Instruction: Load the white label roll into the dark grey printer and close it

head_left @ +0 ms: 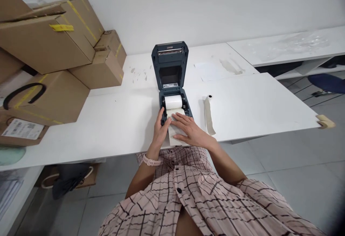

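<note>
A dark blue-grey label printer stands on the white table with its lid raised. Inside its body sits a white label roll, and a strip of paper runs from it over the front to the table edge. My left hand is at the printer's front left corner, its fingers apart along the side and its thumb at the strip. Spread flat over the strip and the printer's front right lies my right hand. A small roll with a curling paper tail lies right of the printer.
Cardboard boxes are stacked on the left of the table. A paper sheet lies behind the small roll. Clear plastic rests on the back right surface, with a dark blue chair below.
</note>
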Tool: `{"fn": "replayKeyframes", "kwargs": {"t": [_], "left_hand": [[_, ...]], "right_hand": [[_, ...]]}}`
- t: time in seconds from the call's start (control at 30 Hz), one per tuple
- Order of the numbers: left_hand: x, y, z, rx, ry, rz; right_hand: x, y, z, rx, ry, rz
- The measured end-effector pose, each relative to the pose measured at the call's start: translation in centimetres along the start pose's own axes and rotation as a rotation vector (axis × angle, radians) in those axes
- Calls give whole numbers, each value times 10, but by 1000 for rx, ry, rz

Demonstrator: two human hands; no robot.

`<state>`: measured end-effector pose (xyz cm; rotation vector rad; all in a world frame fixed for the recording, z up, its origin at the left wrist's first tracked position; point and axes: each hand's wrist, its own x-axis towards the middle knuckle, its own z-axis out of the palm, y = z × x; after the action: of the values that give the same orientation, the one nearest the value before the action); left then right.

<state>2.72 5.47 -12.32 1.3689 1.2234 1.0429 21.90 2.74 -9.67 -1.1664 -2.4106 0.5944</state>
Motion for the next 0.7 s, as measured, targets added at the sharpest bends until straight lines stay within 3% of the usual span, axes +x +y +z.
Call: {"fn": "replayKeyframes", "kwargs": {"t": [0.17,0.23,0.3,0.4,0.47,0.6,0.7], "left_hand": [[-3,2,1,-38,12,-2],[-4,2,2,-33,12,-19],[-6,0,4,-50,22,-42],[-10,-3,9,-104,67,-80],[-15,-5,11,-121,97,-122],[-26,-5,11,-143,105,-157],[-33,-3,9,-167,82,-155]], "right_hand": [[-5,5,-2,151,64,-26],[-4,11,-15,242,95,-42],[5,21,-37,300,234,-32],[42,45,-82,299,583,9],[82,63,-112,328,688,18],[163,86,-155,448,674,50],[191,88,-163,503,629,70]]}}
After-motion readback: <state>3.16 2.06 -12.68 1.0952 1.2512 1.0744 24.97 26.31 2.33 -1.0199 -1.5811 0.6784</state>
